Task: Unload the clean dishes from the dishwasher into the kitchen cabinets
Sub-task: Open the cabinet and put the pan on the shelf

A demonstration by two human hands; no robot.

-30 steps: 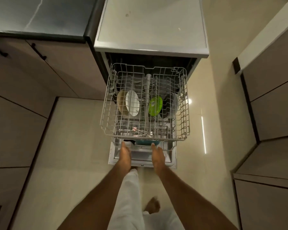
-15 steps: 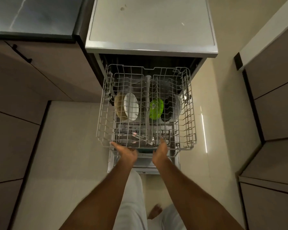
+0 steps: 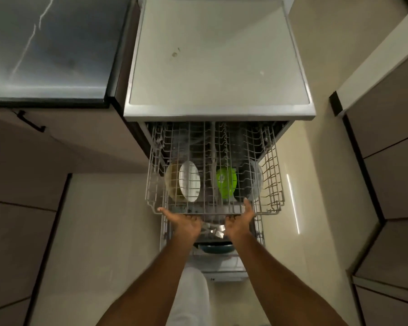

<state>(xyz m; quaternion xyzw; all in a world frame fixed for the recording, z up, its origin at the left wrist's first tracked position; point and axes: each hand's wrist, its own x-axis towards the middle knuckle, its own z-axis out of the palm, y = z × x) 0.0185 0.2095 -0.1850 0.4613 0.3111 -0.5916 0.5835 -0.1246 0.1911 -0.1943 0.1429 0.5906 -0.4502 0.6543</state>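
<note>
Kitchen cabinets flank a pale floor and an open dishwasher [image 3: 218, 57] under a grey top. Its upper rack [image 3: 213, 165], a stiff wire basket, is part-way out. Left hand [image 3: 186, 222] and right hand [image 3: 239, 222] press the near rim, palms up, fingers spread. Below stand a white plate [image 3: 190, 181], a green dish [image 3: 226, 182] and a grey plate [image 3: 257, 177]; probably fragile and slick, so grip by the rims.

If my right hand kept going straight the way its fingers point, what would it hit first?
Probably the green plastic dish standing in the wire upper rack. The right hand already meets that rack's front edge, fingers aimed up and forward just right of the dish. Depth is unclear, so a rack wire may come first.
</note>
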